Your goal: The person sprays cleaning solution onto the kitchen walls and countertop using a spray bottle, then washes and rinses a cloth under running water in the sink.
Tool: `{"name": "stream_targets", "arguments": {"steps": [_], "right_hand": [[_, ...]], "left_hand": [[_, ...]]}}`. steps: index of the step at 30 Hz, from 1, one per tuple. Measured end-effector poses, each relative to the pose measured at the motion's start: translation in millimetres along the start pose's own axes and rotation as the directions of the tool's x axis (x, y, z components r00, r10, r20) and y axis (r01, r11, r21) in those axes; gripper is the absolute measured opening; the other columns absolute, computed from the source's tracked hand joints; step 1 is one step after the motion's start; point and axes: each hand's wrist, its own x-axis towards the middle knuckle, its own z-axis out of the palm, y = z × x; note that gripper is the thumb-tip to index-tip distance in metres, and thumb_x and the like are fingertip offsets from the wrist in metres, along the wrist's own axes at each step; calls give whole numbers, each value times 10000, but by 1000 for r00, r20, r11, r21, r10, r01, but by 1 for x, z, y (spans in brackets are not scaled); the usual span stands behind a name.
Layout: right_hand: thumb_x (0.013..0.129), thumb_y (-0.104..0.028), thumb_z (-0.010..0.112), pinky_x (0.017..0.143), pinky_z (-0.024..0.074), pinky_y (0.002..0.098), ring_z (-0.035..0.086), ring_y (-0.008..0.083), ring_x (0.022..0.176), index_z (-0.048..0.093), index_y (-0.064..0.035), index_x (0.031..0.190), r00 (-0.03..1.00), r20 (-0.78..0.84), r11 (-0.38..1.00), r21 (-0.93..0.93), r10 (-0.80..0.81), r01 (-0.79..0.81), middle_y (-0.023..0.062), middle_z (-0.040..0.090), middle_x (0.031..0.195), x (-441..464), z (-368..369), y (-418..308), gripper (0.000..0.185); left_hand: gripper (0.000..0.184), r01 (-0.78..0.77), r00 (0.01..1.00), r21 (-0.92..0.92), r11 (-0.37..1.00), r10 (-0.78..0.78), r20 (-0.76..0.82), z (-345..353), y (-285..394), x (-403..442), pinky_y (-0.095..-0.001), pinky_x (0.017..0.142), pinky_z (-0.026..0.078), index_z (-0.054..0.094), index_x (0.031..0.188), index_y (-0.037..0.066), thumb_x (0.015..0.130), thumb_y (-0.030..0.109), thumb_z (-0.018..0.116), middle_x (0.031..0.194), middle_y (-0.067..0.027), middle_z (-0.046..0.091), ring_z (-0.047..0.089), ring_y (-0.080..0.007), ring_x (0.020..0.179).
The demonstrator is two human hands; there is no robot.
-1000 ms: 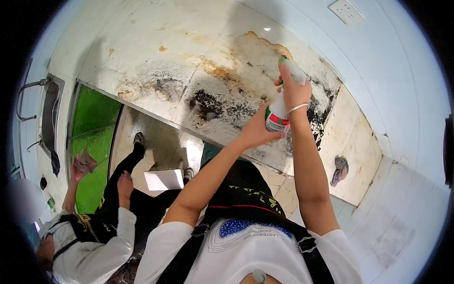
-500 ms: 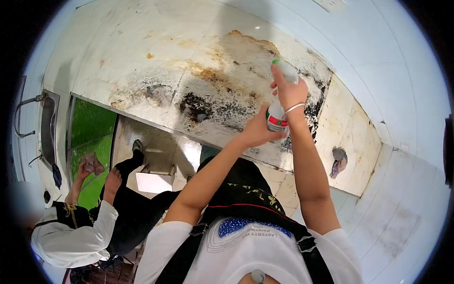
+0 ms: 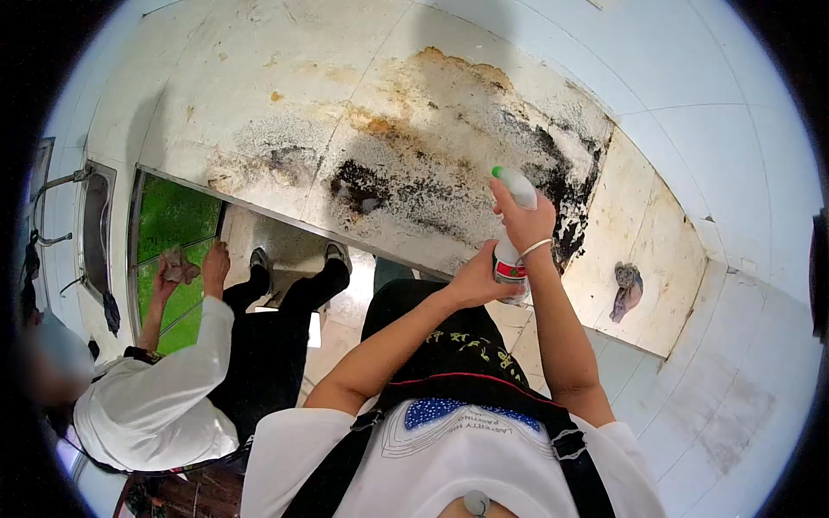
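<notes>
Right hand (image 3: 528, 223) grips one spray bottle (image 3: 508, 271) by its neck, left hand (image 3: 477, 281) clasps its base, near the counter's (image 3: 643, 233) front edge; open surface lies towards one crumpled rag (image 3: 627, 292) at the counter's right.

Over the stained surface (image 3: 233, 95), the right hand (image 3: 526, 221) grips a spray bottle (image 3: 511, 250) near its green-tipped top — the left hand (image 3: 480, 280) cups its lower part. A crumpled rag (image 3: 627, 292) lies farther right; another person (image 3: 160, 401) holds a cloth (image 3: 180, 265) by green panels (image 3: 177, 211).
</notes>
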Motion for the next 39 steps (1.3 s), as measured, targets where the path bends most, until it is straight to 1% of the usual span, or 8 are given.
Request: {"name": "stream_targets", "arguments": {"steps": [7,15,20,23,34,36,37,39], "right_hand": [[773,-363,697,478,437,233,541,76,507,677,-30,854,992,-30,977,180,125,-117,16,627,630,12,-12,20,343],[733,-443,691,471,459,266,565,112,456,671,-39,735,965,-66,962,128,252,-242,36,626,569,41,-26,16,405],[741,-437,685,465,455,270,563,117,460,668,-11,786,958,-128,950,216,257,-226,46,624,575,78,-34,-6,429],[764,-367,697,409,405,268,527,125,457,630,-6,717,983,-136,889,455,126,-51,84,605,584,110,-41,-10,370],[757,-331,701,423,411,259,534,143,465,606,-8,698,975,-175,910,411,135,-52,99,609,621,137,-50,-38,343],[762,-349,689,440,415,253,536,136,470,622,-16,695,986,-121,915,399,118,-61,86,609,601,136,-48,-35,347],[762,-349,689,440,415,253,536,136,470,622,-16,695,986,-118,915,398,118,-62,86,609,601,139,-47,-30,347],[774,-373,668,450,419,252,535,123,468,635,-25,685,989,-117,991,110,88,-75,64,606,573,142,-45,-26,361]], "left_hand": [[838,-4,996,19,1000,2,91,7,1,9,-383,871,446,376,1205,-18,611,414,779,1078,-196,592,590,-315,1000],[859,-29,999,-19,999,29,29,10,-2,37,-374,863,447,347,1248,-12,626,413,760,1075,-206,591,592,-326,991],[842,-86,993,21,996,87,-83,-2,17,65,-378,828,466,348,1262,6,641,402,755,1106,-205,576,593,-316,990],[835,-118,989,-113,987,107,-102,-10,39,79,-359,843,458,354,1268,-3,642,366,765,1099,-184,576,594,-286,978],[811,-164,974,57,985,171,-146,-29,65,111,-334,824,476,358,1263,-22,682,350,784,1119,-154,561,578,-220,981],[800,-126,992,-269,955,114,-59,-23,65,104,-338,828,473,366,1250,-25,685,355,784,1121,-155,562,577,-223,988],[800,-125,992,-270,955,113,-61,-22,66,100,-338,828,473,366,1250,-25,685,355,784,1121,-155,562,577,-223,988],[803,-105,992,-193,976,89,-86,-21,68,94,-342,827,474,364,1249,-28,682,350,789,1113,-149,561,575,-224,983]]}}
